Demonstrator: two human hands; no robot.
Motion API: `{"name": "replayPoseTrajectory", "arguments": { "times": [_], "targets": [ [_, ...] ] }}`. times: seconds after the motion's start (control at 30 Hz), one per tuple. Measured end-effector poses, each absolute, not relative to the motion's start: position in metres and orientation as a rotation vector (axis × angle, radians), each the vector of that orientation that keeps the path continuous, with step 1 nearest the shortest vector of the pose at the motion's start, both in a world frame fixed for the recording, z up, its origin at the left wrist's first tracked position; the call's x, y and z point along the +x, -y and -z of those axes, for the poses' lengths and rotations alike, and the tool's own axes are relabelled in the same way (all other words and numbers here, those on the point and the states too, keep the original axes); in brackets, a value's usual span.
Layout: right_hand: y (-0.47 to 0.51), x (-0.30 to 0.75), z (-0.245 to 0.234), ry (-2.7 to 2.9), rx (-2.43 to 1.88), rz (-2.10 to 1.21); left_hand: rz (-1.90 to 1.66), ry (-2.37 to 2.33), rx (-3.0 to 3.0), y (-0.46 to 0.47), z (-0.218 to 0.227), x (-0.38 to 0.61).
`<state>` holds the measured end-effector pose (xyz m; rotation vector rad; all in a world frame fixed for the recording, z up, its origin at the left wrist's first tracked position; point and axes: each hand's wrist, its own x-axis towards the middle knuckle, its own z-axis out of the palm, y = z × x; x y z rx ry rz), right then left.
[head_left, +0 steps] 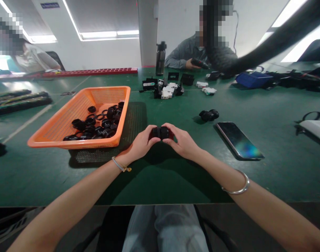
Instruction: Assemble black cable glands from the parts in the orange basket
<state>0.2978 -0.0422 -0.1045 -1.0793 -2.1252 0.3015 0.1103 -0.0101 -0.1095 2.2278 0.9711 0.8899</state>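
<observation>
Between my two hands is a small black cylindrical part (161, 133), ribbed or stepped around its middle and held lying sideways just above the green table. My left hand (144, 141) grips its left end with thumb and fingers. On the other end, my right hand (183, 141) closes in the same way. To the left stands an orange plastic basket (48, 134) with several loose black rings and round black parts (104, 124) in it. A similar black part (209, 115) lies on the table to the right, apart from my hands.
A phone (240, 140) lies right of my hands. Farther back are black and white small parts (169, 89), a dark bottle (161, 57) and a blue box (254, 79). A co-worker (186, 52) sits opposite, holding a black object. Another person (35, 57) is at far left.
</observation>
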Motion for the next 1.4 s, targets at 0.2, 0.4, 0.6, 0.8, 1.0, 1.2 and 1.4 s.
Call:
{"name": "replayPoseTrajectory", "arguments": {
  "times": [0.2,0.4,0.6,0.8,1.0,1.2,1.4],
  "targets": [
    [0.046,0.293,0.101,2.022,-1.145,-0.518,-0.904,-0.915,2.363,0.007,0.112,0.106],
    [0.047,0.289,0.102,1.898,-1.162,-0.713,-0.899,-0.788,2.534,0.002,0.111,0.101],
    [0.046,0.287,0.107,1.802,-1.138,-0.892,-0.828,-0.748,2.593,-0.003,0.112,0.099],
    [0.04,0.291,0.106,1.821,-1.172,-0.873,-0.846,-0.894,2.345,0.004,0.113,0.109],
    [0.039,0.299,0.102,2.006,-1.129,-0.487,-0.853,-0.974,2.148,0.011,0.109,0.116],
    [0.04,0.3,0.104,2.114,-1.108,-0.334,-0.841,-0.976,2.161,0.012,0.108,0.113],
    [0.045,0.295,0.105,2.044,-1.124,-0.369,-0.906,-0.893,2.295,0.012,0.106,0.109]
  ]
}}
